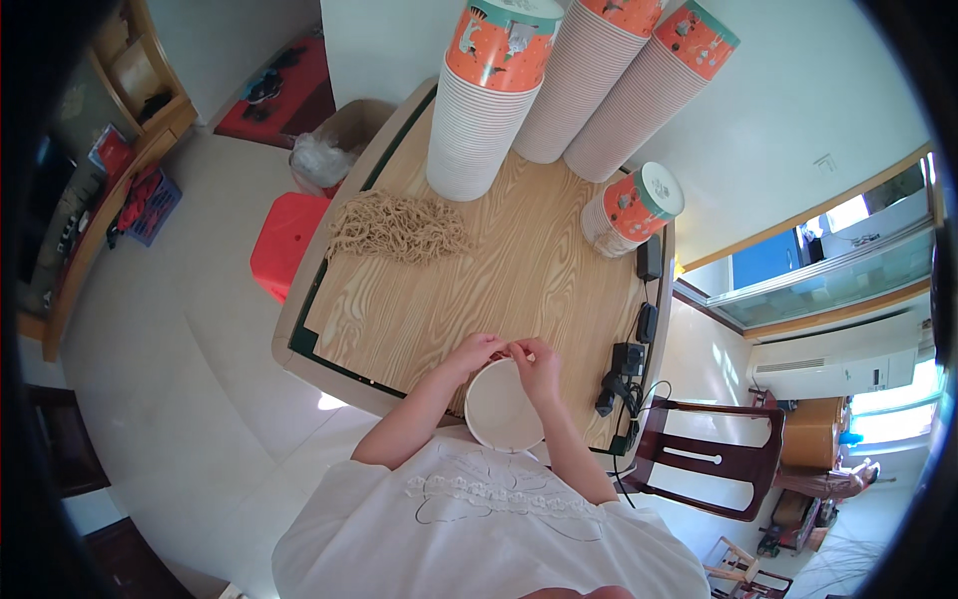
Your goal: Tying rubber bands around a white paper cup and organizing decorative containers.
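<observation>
A white-lined paper bucket (504,407) is at the table's near edge, close to my body, its open mouth facing up. At its far rim my left hand (477,352) is closed, fingertips pinched together; whatever lies between them is too small to make out. My right hand (537,369) grips the same rim from the right, its thumb and fingers meeting the left fingertips. Farther off on the left lies a tangled heap of tan cords (399,228). A short stack of orange-and-green printed buckets (639,208) stands upside down at the right, with tan cord around its lower part.
Tall bucket stacks (479,130) rise along the wood-grain table's (469,285) far side. Black adapters and cables (627,361) line its right edge. A red stool (287,245) and a box with plastic bags (344,140) stand left; a dark wooden chair (714,454) stands right.
</observation>
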{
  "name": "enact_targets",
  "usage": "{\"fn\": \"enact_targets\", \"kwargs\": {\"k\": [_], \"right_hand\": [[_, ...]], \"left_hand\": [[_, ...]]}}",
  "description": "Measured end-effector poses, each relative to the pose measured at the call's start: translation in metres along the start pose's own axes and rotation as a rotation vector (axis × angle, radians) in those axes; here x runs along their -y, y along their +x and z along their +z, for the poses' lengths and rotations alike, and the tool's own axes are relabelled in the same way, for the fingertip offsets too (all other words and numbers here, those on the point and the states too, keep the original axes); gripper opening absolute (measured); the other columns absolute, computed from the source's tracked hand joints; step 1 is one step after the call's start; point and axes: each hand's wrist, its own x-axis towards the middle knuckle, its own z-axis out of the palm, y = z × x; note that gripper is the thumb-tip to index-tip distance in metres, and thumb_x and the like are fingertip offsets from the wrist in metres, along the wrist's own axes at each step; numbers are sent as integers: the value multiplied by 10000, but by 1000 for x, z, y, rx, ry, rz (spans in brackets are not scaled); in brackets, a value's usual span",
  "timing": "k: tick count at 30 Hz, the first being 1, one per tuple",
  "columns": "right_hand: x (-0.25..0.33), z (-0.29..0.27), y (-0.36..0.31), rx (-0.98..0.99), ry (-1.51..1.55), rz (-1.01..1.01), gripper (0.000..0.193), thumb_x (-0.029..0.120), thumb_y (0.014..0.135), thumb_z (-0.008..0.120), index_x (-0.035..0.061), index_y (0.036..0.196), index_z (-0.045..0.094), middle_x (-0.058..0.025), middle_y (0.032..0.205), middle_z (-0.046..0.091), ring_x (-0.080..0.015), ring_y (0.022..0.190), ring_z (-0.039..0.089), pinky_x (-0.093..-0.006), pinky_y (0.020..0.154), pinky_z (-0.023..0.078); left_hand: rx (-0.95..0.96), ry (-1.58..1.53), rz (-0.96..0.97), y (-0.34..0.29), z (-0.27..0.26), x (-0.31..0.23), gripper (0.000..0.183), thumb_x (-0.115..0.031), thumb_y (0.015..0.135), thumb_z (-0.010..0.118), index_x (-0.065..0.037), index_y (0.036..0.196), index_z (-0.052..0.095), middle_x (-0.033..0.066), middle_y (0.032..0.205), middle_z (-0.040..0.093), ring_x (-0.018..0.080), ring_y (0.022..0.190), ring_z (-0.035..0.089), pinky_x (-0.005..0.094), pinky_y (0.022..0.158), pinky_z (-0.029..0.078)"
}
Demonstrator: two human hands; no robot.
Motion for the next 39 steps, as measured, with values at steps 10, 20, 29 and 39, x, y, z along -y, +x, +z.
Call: {"fn": "enact_targets", "kwargs": {"k": [10, 20, 29, 39], "right_hand": [[-6, 1, -1, 50, 71, -114, 115, 58, 736, 575, 29, 823, 646, -136, 762, 608, -276, 716, 585, -340, 655, 457], [-12, -3, 9, 209, 147, 163, 139, 124, 768, 603, 17, 851, 635, -86, 766, 638, -139, 710, 597, -254, 646, 464], [-21, 3, 13, 196, 131, 186, 123, 104, 754, 616, -8, 803, 624, -75, 693, 630, -115, 638, 584, -242, 606, 462], [-23, 4, 14, 206, 139, 203, 128, 112, 756, 617, -9, 798, 621, -67, 687, 626, -108, 636, 575, -238, 599, 456]], "left_hand": [[-25, -139, -16, 1, -6, 3, 134, -155, 813, 540, -40, 865, 587, 46, 774, 603, 115, 682, 574, 241, 597, 457], [-60, 18, 22, -1, -5, 0, 135, -143, 767, 593, -51, 866, 588, 21, 756, 588, 94, 659, 549, 216, 558, 441], [-40, 1, -15, -2, -9, -3, 137, -148, 793, 581, -52, 891, 589, 20, 785, 594, 95, 689, 556, 223, 601, 445], [-8, 45, 37, -4, -12, -4, 166, -94, 764, 607, -24, 915, 612, 21, 773, 598, 90, 686, 545, 218, 603, 433]]}}
